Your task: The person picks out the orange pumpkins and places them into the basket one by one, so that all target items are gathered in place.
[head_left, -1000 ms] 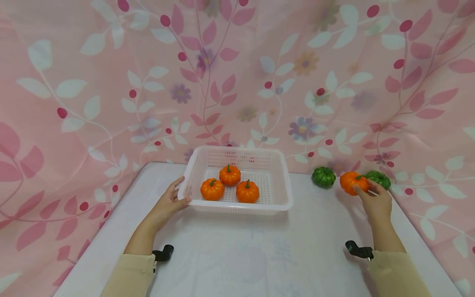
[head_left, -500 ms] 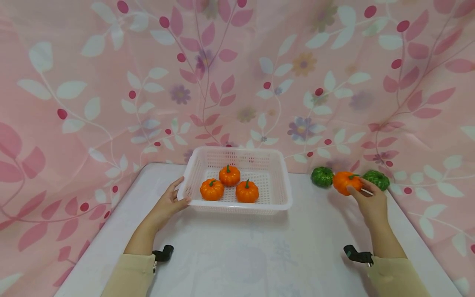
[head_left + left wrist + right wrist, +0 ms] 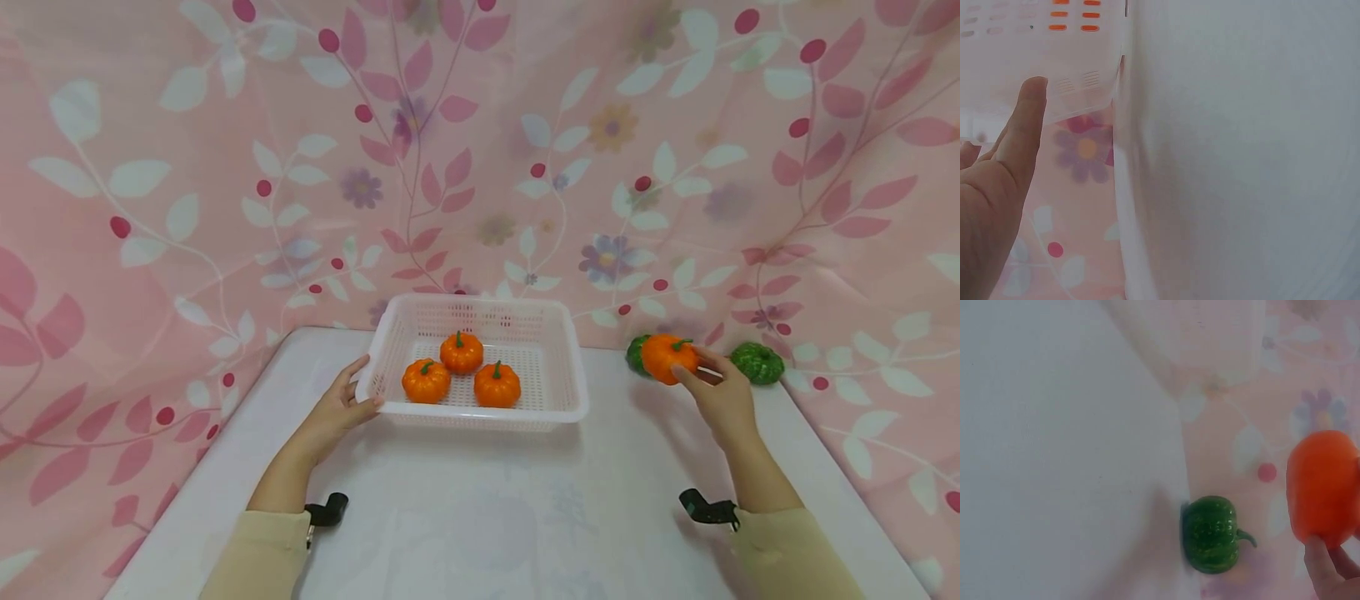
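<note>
In the head view, a white plastic basket (image 3: 543,415) stands on the table with three small orange pumpkins (image 3: 497,386) inside. My left hand (image 3: 330,421) grips the basket's left end near its front corner, thumb at the front rim and fingers along the side. The thumb (image 3: 1030,115) lies against the basket wall in the left wrist view. At the right, my right hand (image 3: 723,404) holds another orange pumpkin (image 3: 665,358) by its right side, above the table. That pumpkin partly hides a green pumpkin (image 3: 634,356) behind it, which shows whole in the right wrist view.
A second green pumpkin (image 3: 757,363) sits at the table's back right corner, right of my right hand. The white-covered table (image 3: 517,508) ends at a pink floral cloth (image 3: 480,167) hanging behind it.
My right hand has moved left and slightly up with the orange pumpkin, from in front of the right green pumpkin to overlapping the left one. My left hand stays on the basket.
</note>
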{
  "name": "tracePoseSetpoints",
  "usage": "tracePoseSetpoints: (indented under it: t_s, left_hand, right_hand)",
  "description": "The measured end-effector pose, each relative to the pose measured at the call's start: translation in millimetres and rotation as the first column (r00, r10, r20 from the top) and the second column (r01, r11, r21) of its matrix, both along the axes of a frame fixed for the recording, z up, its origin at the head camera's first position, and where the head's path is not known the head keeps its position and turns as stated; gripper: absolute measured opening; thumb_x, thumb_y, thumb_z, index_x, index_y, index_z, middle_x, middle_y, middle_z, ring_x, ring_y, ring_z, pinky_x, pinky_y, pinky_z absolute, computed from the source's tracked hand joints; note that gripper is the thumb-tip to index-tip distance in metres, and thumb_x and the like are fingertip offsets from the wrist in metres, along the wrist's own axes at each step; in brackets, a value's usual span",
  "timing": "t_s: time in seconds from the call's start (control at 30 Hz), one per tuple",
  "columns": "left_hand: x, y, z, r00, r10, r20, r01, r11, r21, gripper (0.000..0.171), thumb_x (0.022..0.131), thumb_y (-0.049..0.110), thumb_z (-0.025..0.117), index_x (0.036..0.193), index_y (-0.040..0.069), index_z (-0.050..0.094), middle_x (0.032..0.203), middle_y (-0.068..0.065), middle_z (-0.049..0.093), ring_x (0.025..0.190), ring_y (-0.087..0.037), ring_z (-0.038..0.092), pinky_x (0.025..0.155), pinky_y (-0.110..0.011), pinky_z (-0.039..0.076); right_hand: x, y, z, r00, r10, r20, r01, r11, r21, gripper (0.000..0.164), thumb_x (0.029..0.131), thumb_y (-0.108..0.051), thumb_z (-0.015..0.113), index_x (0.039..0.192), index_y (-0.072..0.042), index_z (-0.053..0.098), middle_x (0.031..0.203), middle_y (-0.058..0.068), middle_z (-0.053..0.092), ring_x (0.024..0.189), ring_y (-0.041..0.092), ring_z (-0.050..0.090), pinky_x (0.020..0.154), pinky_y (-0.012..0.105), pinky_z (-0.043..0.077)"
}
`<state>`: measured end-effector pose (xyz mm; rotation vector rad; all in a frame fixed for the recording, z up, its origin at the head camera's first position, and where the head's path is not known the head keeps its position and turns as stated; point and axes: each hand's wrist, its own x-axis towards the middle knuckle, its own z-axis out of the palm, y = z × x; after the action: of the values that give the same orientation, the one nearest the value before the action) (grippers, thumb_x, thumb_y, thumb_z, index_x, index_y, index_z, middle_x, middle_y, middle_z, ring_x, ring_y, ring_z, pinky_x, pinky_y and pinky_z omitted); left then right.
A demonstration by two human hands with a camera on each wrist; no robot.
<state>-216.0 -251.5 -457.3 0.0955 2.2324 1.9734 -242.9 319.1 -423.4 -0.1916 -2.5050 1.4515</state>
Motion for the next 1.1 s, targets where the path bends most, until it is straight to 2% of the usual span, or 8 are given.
tracePoseSetpoints:
  t_s: [0.17, 0.3, 0.43, 0.5, 0.63, 0.7, 0.93, 1.1]
  left_hand:
    - [0.0, 0, 0.5, 1.000, -0.004, -0.014, 0.004, 1.000, 0.017, 0.093, 0.095, 0.015, 0.071, 0.162, 0.020, 0.007, 0.154, -0.028, 0.031, 0.119, -0.027, 0.053, 0.094, -0.027, 0.051]
    - [-1.0, -1, -0.9, 0.999, -0.019, -0.034, 0.021, 0.999, 0.050, 0.090, 0.096, 0.007, 0.066, 0.162, 0.017, 0.006, 0.153, -0.030, 0.031, 0.125, -0.035, 0.050, 0.091, -0.024, 0.052]
    - [-1.3, 0, -1.5, 1.000, -0.015, -0.026, 0.017, 0.998, 0.058, 0.091, 0.095, 0.009, 0.068, 0.162, 0.019, 0.007, 0.153, -0.028, 0.031, 0.128, -0.040, 0.046, 0.090, -0.023, 0.052]
    - [-1.0, 0, -1.3, 1.000, -0.015, -0.023, 0.016, 0.998, 0.056, 0.091, 0.095, 0.010, 0.068, 0.162, 0.019, 0.006, 0.153, -0.028, 0.031, 0.128, -0.041, 0.046, 0.091, -0.023, 0.051]
    - [-0.2, 0, -0.7, 0.999, -0.020, -0.029, 0.022, 0.999, 0.047, 0.089, 0.097, 0.008, 0.066, 0.162, 0.018, 0.006, 0.153, -0.029, 0.030, 0.126, -0.039, 0.047, 0.092, -0.024, 0.051]
    - [0.0, 0, -0.6, 0.999, -0.026, -0.029, 0.027, 0.999, 0.046, 0.088, 0.097, 0.006, 0.064, 0.162, 0.018, 0.005, 0.154, -0.030, 0.030, 0.125, -0.037, 0.049, 0.093, -0.025, 0.051]
    - [0.1, 0, -1.6, 1.000, -0.018, -0.020, 0.018, 0.999, 0.038, 0.087, 0.097, 0.005, 0.064, 0.162, 0.018, 0.007, 0.152, -0.029, 0.032, 0.115, -0.023, 0.055, 0.092, -0.024, 0.051]
    - [-1.2, -1, -2.8, 1.000, -0.013, -0.021, 0.014, 0.999, 0.032, 0.088, 0.097, 0.006, 0.064, 0.162, 0.019, 0.007, 0.152, -0.029, 0.032, 0.116, -0.025, 0.054, 0.092, -0.024, 0.051]
  right_hand:
    - [-3.8, -12, 7.9, 0.999, 0.049, -0.003, -0.049, 0.998, 0.045, 0.072, 0.094, -0.048, 0.065, 0.152, -0.010, 0.044, 0.148, 0.019, 0.045, 0.128, 0.038, 0.049, 0.081, 0.015, 0.051]
    - [-7.7, -23, 15.9, 0.995, 0.094, -0.026, -0.092, 0.993, 0.074, 0.071, 0.095, -0.047, 0.065, 0.151, -0.010, 0.044, 0.148, 0.020, 0.046, 0.128, 0.040, 0.049, 0.093, 0.034, 0.053]
    - [-13.5, -32, 22.4, 0.989, 0.148, -0.027, -0.146, 0.986, 0.079, 0.071, 0.096, -0.047, 0.064, 0.151, -0.008, 0.043, 0.148, 0.022, 0.046, 0.129, 0.042, 0.047, 0.099, 0.053, 0.047]
    - [-16.5, -37, 25.0, 0.985, 0.174, -0.018, -0.172, 0.982, 0.078, 0.071, 0.095, -0.047, 0.064, 0.151, -0.008, 0.044, 0.146, 0.024, 0.046, 0.129, 0.043, 0.047, 0.099, 0.054, 0.047]
    - [-22.2, -47, 30.2, 0.979, 0.202, -0.002, -0.202, 0.978, 0.059, 0.069, 0.094, -0.046, 0.066, 0.150, -0.011, 0.046, 0.144, 0.022, 0.048, 0.128, 0.042, 0.048, 0.097, 0.043, 0.050]
    - [-24.8, -52, 33.4, 0.976, 0.217, 0.000, -0.217, 0.975, 0.042, 0.069, 0.094, -0.045, 0.067, 0.150, -0.011, 0.046, 0.144, 0.021, 0.048, 0.128, 0.042, 0.049, 0.097, 0.041, 0.049]
    - [-34.1, -70, 46.1, 0.961, 0.277, 0.015, -0.277, 0.960, 0.048, 0.071, 0.092, -0.047, 0.070, 0.148, -0.009, 0.049, 0.143, 0.021, 0.050, 0.127, 0.041, 0.051, 0.100, 0.052, 0.046]
    - [-41.5, -85, 56.3, 0.948, 0.312, 0.059, -0.315, 0.949, 0.033, 0.069, 0.091, -0.044, 0.072, 0.147, -0.010, 0.050, 0.143, 0.020, 0.050, 0.128, 0.039, 0.050, 0.101, 0.052, 0.046]
